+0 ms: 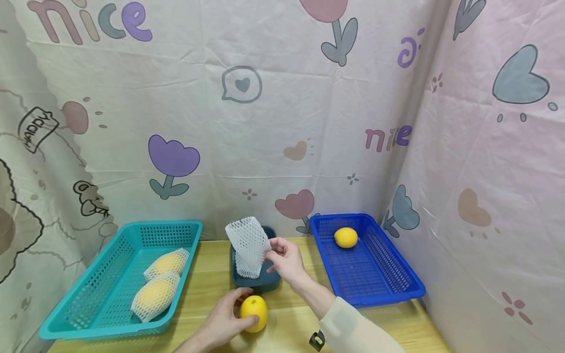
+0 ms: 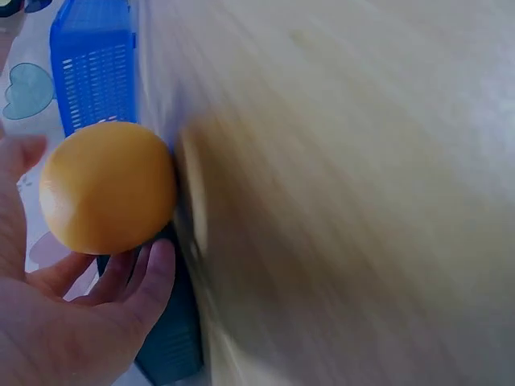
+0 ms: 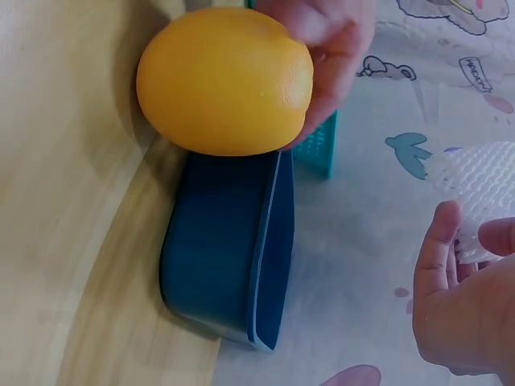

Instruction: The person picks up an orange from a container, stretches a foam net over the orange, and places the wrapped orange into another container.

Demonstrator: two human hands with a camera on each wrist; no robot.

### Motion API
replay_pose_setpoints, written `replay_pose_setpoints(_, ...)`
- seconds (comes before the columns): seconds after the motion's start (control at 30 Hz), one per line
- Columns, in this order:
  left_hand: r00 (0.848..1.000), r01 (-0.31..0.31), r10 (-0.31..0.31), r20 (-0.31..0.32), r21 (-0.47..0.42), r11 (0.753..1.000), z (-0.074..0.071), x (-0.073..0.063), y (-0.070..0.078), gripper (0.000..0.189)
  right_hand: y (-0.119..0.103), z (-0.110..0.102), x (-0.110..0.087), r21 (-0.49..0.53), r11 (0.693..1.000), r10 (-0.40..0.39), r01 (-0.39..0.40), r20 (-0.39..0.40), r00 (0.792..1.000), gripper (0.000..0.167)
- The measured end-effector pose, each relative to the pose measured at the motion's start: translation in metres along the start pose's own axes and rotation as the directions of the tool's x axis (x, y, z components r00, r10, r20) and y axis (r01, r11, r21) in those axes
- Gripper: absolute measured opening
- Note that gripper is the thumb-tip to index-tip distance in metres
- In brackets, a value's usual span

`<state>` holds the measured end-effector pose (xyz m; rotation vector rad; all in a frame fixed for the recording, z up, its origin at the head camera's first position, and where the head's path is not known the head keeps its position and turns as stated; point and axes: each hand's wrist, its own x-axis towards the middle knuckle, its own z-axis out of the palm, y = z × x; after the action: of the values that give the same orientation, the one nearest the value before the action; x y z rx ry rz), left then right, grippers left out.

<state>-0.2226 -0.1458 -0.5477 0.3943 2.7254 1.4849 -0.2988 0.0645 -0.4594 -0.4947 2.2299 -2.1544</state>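
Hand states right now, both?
Left hand: closed, holding a yellow fruit.
Right hand: closed, pinching a white foam net.

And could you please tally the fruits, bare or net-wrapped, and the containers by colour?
Bare yellow fruits: 2
Net-wrapped fruits: 2
Teal basket: 1
Blue basket: 1
Dark blue-green bin: 1
Total: 7

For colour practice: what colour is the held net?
The net is white, clearest in the head view.
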Motion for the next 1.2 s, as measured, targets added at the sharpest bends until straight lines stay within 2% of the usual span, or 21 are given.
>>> replay_pose_setpoints(0.13, 0.997, 0.021, -0.025, -0.078, -0.055, 0.998, -0.006, 0.005, 0.007, 0.046, 0.0, -0.002, -0.004, 0.031, 0.999, 0.031, -0.032, 0.038, 0.999, 0.025)
replay_pose_setpoints(0.27, 0.983, 0.01, -0.017, -0.183, -0.036, 0.999, -0.014, 0.01, 0.016, 0.028, 0.001, -0.003, -0.006, 0.052, 0.998, 0.041, -0.047, 0.1, 0.994, 0.027)
replay_pose_setpoints(0.4, 0.962, -0.03, 0.029, -0.272, 0.004, 1.0, -0.021, 0.014, 0.026, 0.02, 0.002, -0.004, -0.008, 0.08, 0.995, 0.037, -0.051, 0.167, 0.985, 0.031)
replay_pose_setpoints(0.5, 0.954, -0.036, 0.029, -0.3, -0.019, 0.999, -0.027, 0.017, 0.035, 0.028, 0.002, -0.004, -0.009, 0.109, 0.993, 0.028, -0.052, 0.21, 0.977, 0.033)
replay_pose_setpoints(0.57, 0.961, -0.026, -0.004, -0.277, -0.102, 0.994, -0.031, 0.018, 0.042, 0.035, 0.002, -0.004, -0.01, 0.131, 0.99, 0.019, -0.052, 0.241, 0.97, 0.033)
replay_pose_setpoints(0.63, 0.973, 0.003, -0.052, -0.225, -0.215, 0.977, -0.034, 0.018, 0.049, 0.039, 0.002, -0.004, -0.011, 0.146, 0.988, 0.007, -0.048, 0.27, 0.963, 0.032)
replay_pose_setpoints(0.73, 0.989, 0.056, -0.102, -0.103, -0.373, 0.926, -0.037, 0.018, 0.055, 0.042, 0.002, -0.004, -0.013, 0.156, 0.987, -0.006, -0.044, 0.308, 0.951, 0.031)
replay_pose_setpoints(0.8, 0.993, 0.085, -0.11, -0.032, -0.438, 0.895, -0.038, 0.019, 0.056, 0.045, 0.003, -0.005, -0.013, 0.156, 0.987, -0.012, -0.041, 0.326, 0.945, 0.031)
replay_pose_setpoints(0.93, 0.991, 0.132, -0.13, 0.039, -0.51, 0.85, -0.039, 0.02, 0.055, 0.047, 0.004, -0.004, -0.014, 0.147, 0.989, -0.017, -0.035, 0.344, 0.939, 0.031)
replay_pose_setpoints(1.07, 0.985, 0.169, -0.153, 0.075, -0.538, 0.825, -0.041, 0.019, 0.054, 0.041, 0.005, -0.004, -0.015, 0.126, 0.992, -0.029, -0.016, 0.343, 0.939, 0.031)
replay_pose_setpoints(1.2, 0.976, 0.216, -0.175, 0.126, -0.574, 0.79, -0.044, 0.019, 0.055, 0.035, 0.006, -0.003, -0.016, 0.099, 0.995, -0.042, 0.009, 0.339, 0.94, 0.032)
